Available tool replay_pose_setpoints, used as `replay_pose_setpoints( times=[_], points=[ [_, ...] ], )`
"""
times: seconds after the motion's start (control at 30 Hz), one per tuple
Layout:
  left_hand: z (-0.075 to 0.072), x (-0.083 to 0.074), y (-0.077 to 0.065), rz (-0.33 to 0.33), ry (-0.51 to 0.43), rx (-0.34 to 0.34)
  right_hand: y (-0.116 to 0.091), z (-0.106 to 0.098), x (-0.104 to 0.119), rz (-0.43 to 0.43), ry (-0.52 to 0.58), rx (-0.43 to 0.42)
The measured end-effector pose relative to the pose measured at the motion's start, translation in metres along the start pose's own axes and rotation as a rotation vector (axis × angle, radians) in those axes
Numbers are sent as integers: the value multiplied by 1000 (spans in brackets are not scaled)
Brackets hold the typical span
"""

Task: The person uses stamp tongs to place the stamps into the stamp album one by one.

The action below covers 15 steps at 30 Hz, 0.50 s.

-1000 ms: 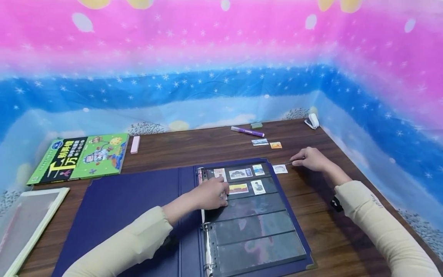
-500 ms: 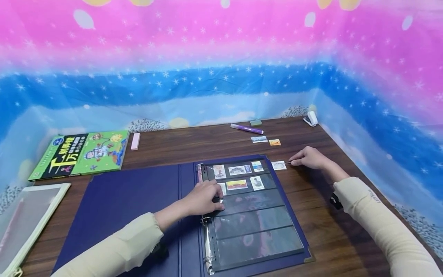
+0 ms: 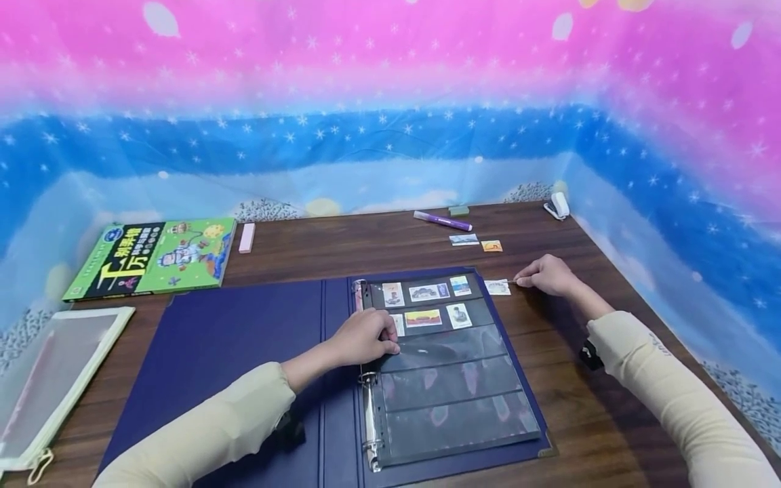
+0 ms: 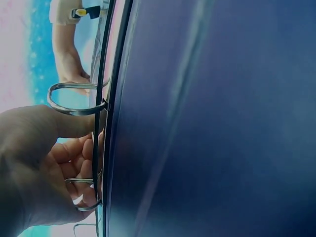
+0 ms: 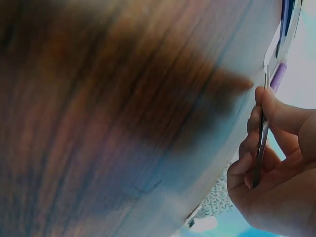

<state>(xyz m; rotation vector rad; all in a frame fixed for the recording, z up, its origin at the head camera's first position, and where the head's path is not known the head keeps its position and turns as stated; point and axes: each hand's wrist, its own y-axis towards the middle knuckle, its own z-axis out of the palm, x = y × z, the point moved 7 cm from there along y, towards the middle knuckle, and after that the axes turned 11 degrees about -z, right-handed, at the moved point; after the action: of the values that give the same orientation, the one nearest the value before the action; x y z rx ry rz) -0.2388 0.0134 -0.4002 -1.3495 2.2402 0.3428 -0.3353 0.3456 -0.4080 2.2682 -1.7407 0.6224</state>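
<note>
A navy ring-binder stamp album (image 3: 244, 332) lies spread on the wooden table, its black pocket page (image 3: 451, 427) on the right side. Stamps fill parts of the top two rows, among them a yellow-and-red stamp (image 3: 422, 318). My left hand (image 3: 365, 337) is over the page's ring side, thumb and index finger pinching the clear strip (image 3: 427, 350) of the third row. In my right hand (image 3: 549, 276) are metal tweezers (image 5: 261, 143), their tips at a pale stamp (image 3: 497, 288) beside the album's upper right edge.
Two loose stamps, one bluish (image 3: 464, 240) and one orange (image 3: 491, 246), lie behind the pale one. Farther back are a purple marker (image 3: 442, 221), a green eraser (image 3: 458, 211) and a white stapler (image 3: 557, 206). A green book (image 3: 152, 257), pink block (image 3: 247, 238) and zip pouch (image 3: 67, 373) occupy the left.
My left hand has slid down from the second row to the third, and its thumb and finger have closed together there. My right hand keeps the tweezers at the pale stamp.
</note>
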Motion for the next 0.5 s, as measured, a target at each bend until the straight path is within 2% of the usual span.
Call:
replay_pose_setpoints(
  times=[0.13, 0.23, 0.37, 0.43, 0.5],
  points=[
    [0, -3, 0, 8, 34, -20, -5, -14, 3, 14, -41, -74],
    [0, -11, -2, 74, 114, -77, -11, -30, 12, 19, -69, -161],
    [-1, -17, -7, 161, 234, -171, -19, -41, 44, -32, -50, -263],
    [1, -17, -9, 161, 273, -176, -22, -35, 66, -94, -16, -268],
    [3, -17, -10, 152, 293, -157, -25, -23, 86, -149, 40, -234]
  ],
)
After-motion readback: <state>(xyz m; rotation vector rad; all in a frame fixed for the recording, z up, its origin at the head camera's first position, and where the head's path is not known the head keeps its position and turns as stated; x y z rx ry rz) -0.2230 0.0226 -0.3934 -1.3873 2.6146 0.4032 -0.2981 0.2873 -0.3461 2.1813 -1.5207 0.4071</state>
